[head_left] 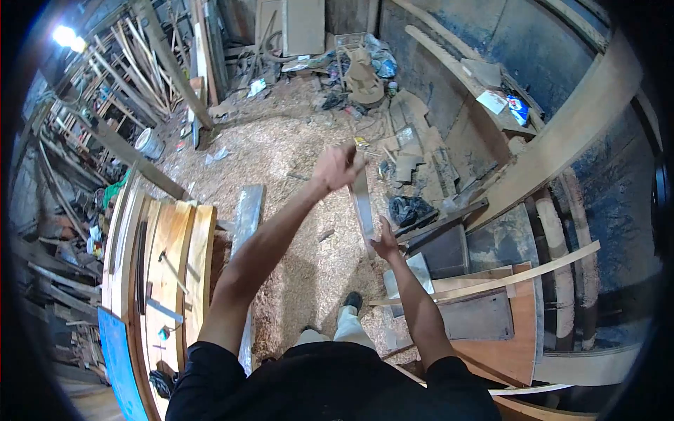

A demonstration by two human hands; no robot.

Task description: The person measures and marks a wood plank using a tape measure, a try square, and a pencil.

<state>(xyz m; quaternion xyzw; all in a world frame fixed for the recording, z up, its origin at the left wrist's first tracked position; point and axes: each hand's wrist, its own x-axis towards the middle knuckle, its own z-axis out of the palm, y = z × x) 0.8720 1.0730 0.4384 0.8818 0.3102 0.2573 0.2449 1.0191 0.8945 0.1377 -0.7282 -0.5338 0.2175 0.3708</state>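
A black shirt (330,386) is seen nearest, beyond which a narrow board (362,205) is held over the shaving-covered floor (295,277), its far end gripped by the closed left hand (335,168), its near end touched by the loosely open right hand (385,243), apparently for balance.

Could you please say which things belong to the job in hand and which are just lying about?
Apparently in use:
- long narrow piece between left hand and right hand

Apparently lying about:
- white bucket
- black plastic bag
- blue packet
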